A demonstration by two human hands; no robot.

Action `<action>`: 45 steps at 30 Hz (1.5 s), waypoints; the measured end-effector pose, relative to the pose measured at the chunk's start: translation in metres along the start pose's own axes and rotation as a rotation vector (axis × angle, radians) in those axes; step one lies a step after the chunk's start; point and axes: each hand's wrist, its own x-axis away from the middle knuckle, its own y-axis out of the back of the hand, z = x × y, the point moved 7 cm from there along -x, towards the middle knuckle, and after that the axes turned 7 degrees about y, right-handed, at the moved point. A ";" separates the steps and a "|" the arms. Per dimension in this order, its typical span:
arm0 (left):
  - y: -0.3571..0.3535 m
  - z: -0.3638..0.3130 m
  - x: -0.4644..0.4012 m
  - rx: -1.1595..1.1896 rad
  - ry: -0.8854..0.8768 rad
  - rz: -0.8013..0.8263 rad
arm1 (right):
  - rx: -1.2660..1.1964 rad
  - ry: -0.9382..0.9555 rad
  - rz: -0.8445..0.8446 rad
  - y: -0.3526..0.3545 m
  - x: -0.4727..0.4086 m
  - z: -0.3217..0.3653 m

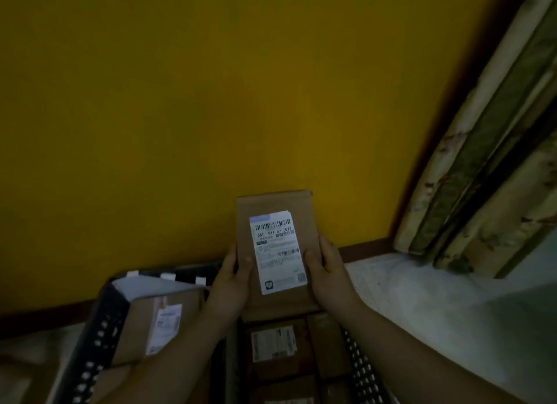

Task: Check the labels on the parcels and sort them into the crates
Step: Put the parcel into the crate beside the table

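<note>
Both forearms rise from six o'clock toward a flat brown cardboard parcel (275, 253) held upright in front of the yellow wall (211, 87). Left hand (233, 278) grips the parcel's nine o'clock edge, its thumb (246, 263) curled over the front face and the other fingers hidden behind. Right hand (327, 271) grips the three o'clock edge the same way, thumb (312, 260) pressed on the front just beside the white shipping label (277, 251). That label carries barcodes and printed digits and sits slightly tilted on the cardboard.

Below the parcel, toward six o'clock, a dark perforated plastic crate (358, 370) holds more brown labelled parcels (274, 343). At eight o'clock a second dark perforated crate (99, 337) holds a leaning brown box with a label (164, 328). Patterned curtains (482, 162) hang at three o'clock above a pale floor (437, 307).
</note>
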 end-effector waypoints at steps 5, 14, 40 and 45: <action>-0.033 0.105 -0.055 -0.118 -0.047 -0.006 | 0.033 -0.019 0.045 -0.029 -0.016 -0.133; -0.069 0.223 -0.125 -0.481 -0.096 -0.064 | 0.089 -0.064 0.067 -0.062 -0.031 -0.265; -0.064 0.251 -0.142 -1.816 -0.186 0.200 | 0.348 0.058 0.556 -0.097 -0.028 -0.276; -0.051 0.255 -0.142 -1.802 -0.184 0.183 | 0.305 0.108 0.537 -0.114 -0.029 -0.281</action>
